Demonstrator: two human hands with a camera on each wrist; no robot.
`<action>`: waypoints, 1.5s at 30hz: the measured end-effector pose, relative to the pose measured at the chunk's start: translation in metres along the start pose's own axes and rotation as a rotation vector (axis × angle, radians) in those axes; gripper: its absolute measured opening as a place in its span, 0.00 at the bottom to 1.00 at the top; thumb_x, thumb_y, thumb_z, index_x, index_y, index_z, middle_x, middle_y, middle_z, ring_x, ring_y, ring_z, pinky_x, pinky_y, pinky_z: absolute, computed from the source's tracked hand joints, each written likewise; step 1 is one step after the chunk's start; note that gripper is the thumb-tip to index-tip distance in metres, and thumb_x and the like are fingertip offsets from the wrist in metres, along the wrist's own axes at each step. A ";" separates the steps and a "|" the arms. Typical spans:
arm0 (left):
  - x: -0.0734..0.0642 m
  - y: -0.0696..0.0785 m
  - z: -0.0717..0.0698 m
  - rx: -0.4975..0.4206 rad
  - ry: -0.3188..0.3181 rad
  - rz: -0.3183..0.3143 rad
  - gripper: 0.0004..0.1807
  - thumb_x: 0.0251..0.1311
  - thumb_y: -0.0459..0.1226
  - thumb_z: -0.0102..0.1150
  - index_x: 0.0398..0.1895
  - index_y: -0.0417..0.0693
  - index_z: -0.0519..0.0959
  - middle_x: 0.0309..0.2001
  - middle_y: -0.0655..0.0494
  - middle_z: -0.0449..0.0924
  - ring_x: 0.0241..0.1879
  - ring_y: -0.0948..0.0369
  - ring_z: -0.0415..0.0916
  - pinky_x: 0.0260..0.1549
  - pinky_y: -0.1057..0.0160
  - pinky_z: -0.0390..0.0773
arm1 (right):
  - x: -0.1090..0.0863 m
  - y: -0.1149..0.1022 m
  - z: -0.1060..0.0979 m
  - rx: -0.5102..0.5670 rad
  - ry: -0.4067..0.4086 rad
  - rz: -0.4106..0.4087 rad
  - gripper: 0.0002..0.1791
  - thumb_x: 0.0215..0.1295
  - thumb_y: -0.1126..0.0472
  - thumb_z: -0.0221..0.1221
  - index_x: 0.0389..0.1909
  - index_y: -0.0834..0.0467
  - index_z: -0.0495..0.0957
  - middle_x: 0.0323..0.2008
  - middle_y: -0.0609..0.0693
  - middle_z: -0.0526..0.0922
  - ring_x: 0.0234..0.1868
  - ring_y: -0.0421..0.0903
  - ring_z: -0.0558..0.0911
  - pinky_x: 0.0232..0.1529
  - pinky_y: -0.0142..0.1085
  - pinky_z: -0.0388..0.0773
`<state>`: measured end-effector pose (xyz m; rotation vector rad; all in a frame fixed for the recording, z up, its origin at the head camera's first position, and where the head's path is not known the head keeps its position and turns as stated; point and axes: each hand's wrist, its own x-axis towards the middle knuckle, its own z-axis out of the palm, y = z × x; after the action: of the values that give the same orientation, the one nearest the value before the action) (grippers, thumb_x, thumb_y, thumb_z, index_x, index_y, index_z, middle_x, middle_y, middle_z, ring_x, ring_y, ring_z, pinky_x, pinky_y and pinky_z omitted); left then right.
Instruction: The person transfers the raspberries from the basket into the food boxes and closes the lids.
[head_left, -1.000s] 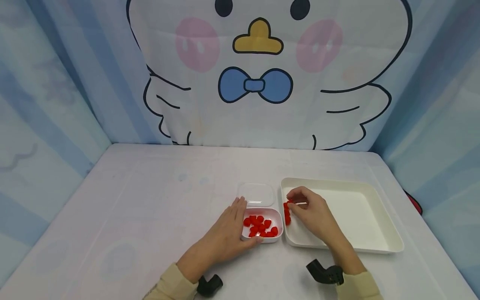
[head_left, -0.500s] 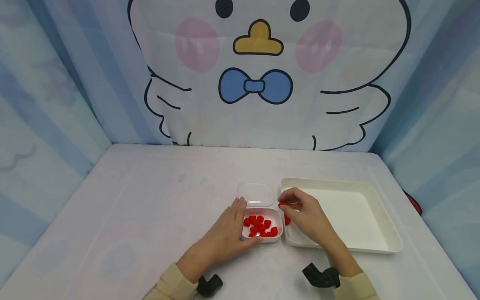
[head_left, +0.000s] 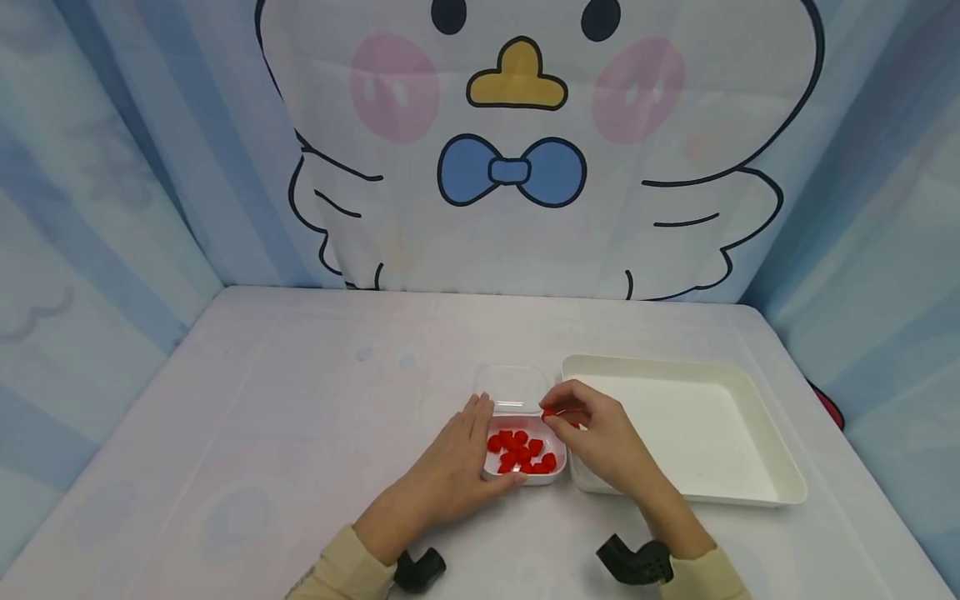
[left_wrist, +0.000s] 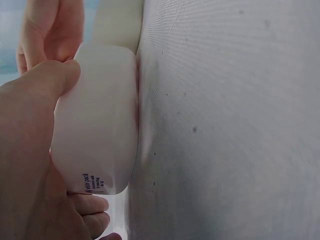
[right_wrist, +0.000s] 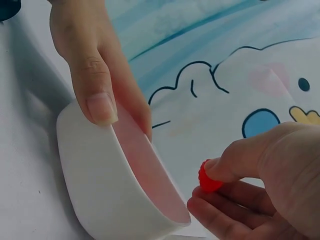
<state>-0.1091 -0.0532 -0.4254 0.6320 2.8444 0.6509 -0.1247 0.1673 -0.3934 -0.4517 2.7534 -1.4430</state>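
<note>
My left hand (head_left: 442, 467) grips the small white plastic box (left_wrist: 102, 115) at its left end, its thumb on the near rim and the fingers along the side wall. Several red pieces (head_left: 523, 456) lie inside the box, which has a pinkish interior. Between thumb and fingers, my right hand (head_left: 611, 437) pinches a red raspberry (right_wrist: 210, 176) with a bumpy surface. That hand hovers beside the box's far right corner, over the gap between box and tray. Dark printed lettering (left_wrist: 92, 182) marks the box wall.
A large cream tray (head_left: 690, 417) stands right of the box, close against it, its left end partly hidden by the right hand. A clear plastic lid (head_left: 513, 385) lies just behind the box. Striped blue curtains and a cartoon-printed cloth (head_left: 510, 242) enclose the white table (head_left: 300, 400).
My right hand has picked a raspberry from the row at the tray's left edge and carried it left to the box's far corner. The left hand stays put.
</note>
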 end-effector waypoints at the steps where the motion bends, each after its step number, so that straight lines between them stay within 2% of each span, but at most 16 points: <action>1: 0.000 0.000 0.000 -0.001 -0.001 0.001 0.57 0.56 0.64 0.60 0.78 0.43 0.47 0.79 0.47 0.50 0.79 0.50 0.48 0.73 0.48 0.60 | 0.000 0.000 0.001 -0.001 -0.005 -0.003 0.14 0.63 0.67 0.64 0.48 0.54 0.78 0.45 0.49 0.84 0.45 0.44 0.84 0.50 0.36 0.84; 9: 0.001 0.000 0.000 0.002 0.010 0.014 0.57 0.56 0.65 0.59 0.78 0.43 0.47 0.79 0.47 0.50 0.79 0.50 0.48 0.73 0.48 0.60 | 0.001 -0.003 0.008 -0.015 -0.023 -0.048 0.14 0.62 0.68 0.64 0.48 0.56 0.79 0.46 0.50 0.84 0.49 0.47 0.83 0.52 0.40 0.84; 23: 0.002 0.000 0.000 0.002 0.008 0.012 0.57 0.57 0.65 0.59 0.78 0.43 0.47 0.79 0.47 0.51 0.79 0.50 0.48 0.73 0.48 0.60 | -0.001 -0.005 0.013 -0.007 -0.024 -0.052 0.14 0.63 0.69 0.63 0.49 0.55 0.79 0.47 0.50 0.84 0.50 0.47 0.84 0.54 0.40 0.82; 28: 0.002 0.001 0.000 0.002 0.007 0.010 0.57 0.56 0.64 0.60 0.78 0.43 0.47 0.79 0.47 0.51 0.79 0.50 0.48 0.73 0.48 0.60 | -0.001 -0.004 0.008 -0.016 0.004 -0.051 0.14 0.62 0.70 0.64 0.48 0.55 0.79 0.47 0.50 0.85 0.50 0.48 0.84 0.54 0.41 0.83; 37: 0.002 0.001 0.001 -0.012 -0.005 -0.018 0.58 0.56 0.65 0.60 0.79 0.44 0.46 0.79 0.47 0.51 0.79 0.50 0.47 0.74 0.48 0.58 | 0.002 0.004 -0.008 -0.055 0.103 -0.037 0.11 0.65 0.68 0.61 0.46 0.56 0.80 0.45 0.50 0.84 0.48 0.47 0.84 0.53 0.40 0.83; 45: 0.001 0.001 0.001 -0.022 -0.019 -0.029 0.58 0.56 0.65 0.60 0.79 0.44 0.46 0.79 0.48 0.49 0.79 0.51 0.46 0.74 0.48 0.58 | 0.003 0.011 -0.016 -0.070 0.128 0.029 0.11 0.66 0.68 0.60 0.48 0.56 0.79 0.48 0.52 0.84 0.51 0.50 0.83 0.53 0.40 0.83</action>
<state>-0.1093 -0.0513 -0.4255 0.5888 2.8192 0.6662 -0.1327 0.1852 -0.3929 -0.3292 2.9046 -1.4209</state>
